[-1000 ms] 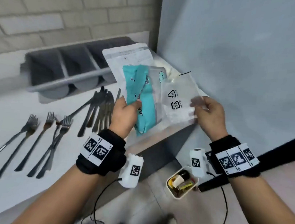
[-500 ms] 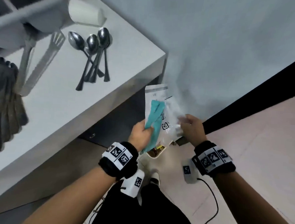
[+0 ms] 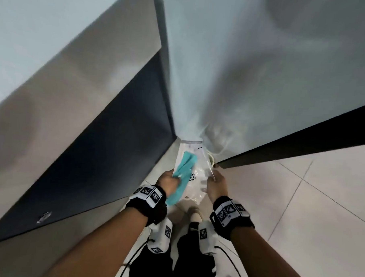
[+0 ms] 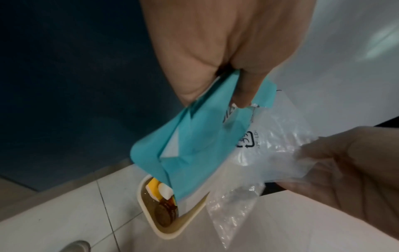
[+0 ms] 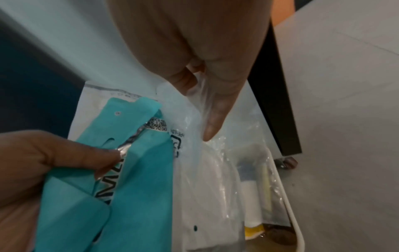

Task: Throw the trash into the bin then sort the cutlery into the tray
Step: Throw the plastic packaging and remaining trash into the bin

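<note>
My left hand [image 3: 168, 182] pinches a teal wrapper [image 3: 184, 174] between thumb and fingers, with a white mailer bag [image 3: 188, 148] behind it. My right hand [image 3: 216, 185] pinches a clear plastic bag [image 3: 198, 176] beside it. The bundle hangs low over a small cream bin [image 4: 164, 235] on the floor, and the teal wrapper [image 4: 194, 145] has its lower end at the bin's mouth. Yellow, white and brown scraps lie inside the bin [image 5: 289, 204]. The cutlery and the tray are out of view.
The grey counter edge [image 3: 79, 87] and a dark cabinet front [image 3: 105, 156] rise on the left. A pale wall panel with a black base strip [image 3: 292, 151] stands on the right. Pale floor tiles [image 3: 300, 206] spread to the right. My legs and a shoe [image 3: 195, 214] are below the hands.
Both hands have carried the wrappers from counter height down to the floor bin. The view has tilted down, so the counter top, cutlery and tray have left it.
</note>
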